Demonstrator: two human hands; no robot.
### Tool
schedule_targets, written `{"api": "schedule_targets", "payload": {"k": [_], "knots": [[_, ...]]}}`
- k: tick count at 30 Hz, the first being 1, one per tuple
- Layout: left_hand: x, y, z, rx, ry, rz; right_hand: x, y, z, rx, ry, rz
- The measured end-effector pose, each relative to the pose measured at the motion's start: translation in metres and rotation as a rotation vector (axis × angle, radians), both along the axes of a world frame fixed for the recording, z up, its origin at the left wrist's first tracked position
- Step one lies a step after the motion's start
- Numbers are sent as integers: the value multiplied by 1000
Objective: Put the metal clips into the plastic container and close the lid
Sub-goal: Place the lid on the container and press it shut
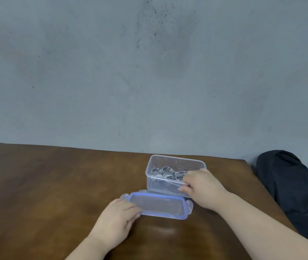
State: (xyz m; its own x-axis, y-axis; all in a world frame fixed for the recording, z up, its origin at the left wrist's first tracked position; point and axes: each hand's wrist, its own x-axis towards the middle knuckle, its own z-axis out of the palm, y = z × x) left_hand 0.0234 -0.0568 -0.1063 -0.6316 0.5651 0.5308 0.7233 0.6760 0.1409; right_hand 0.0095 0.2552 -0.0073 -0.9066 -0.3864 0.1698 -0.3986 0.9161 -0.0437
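From the head view we see the clear plastic container (175, 174) standing open on the brown table (46, 184), several metal clips (166, 172) lying inside it. Our right hand (203, 188) rests on the container's near right rim, fingers curled, seemingly pinching a clip, though blur hides it. Just in front of the container lies the blue-edged lid (158, 205); our left hand (117, 220) grips its left end.
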Motion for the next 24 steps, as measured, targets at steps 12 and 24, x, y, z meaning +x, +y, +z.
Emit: {"api": "schedule_targets", "payload": {"k": [12,24], "knots": [[17,-16,96,592,-173,12,13,18,-33,-83,-109,7],[-26,43,128,716,-700,0,29,34,-34,-677,-198,-121]]}}
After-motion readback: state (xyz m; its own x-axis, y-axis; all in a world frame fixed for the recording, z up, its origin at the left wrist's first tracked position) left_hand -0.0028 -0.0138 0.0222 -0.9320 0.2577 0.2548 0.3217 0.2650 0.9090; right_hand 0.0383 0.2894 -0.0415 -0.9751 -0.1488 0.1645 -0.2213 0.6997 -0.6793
